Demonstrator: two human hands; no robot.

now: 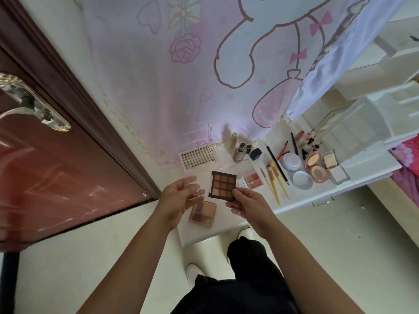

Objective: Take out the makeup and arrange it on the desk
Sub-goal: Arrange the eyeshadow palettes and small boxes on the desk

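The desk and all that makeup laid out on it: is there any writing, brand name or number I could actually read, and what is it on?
"XOYO", as far as it can be made out: small print along the edge of the lash card, at the back of the desk.
The nine-pan palette, the bottles and the compacts: no readable text.

eyeshadow palettes (223,184): 3 | brushes (280,182): 3 | round compacts (317,166): 3 | hands (175,200): 2

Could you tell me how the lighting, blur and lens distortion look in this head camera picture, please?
Head view: wide-angle bending curves the door frame and desk edge; glare streaks the door; the left hand fingertips are motion-blurred; the dark palette in the right hand is sharp; soft, even daylight.
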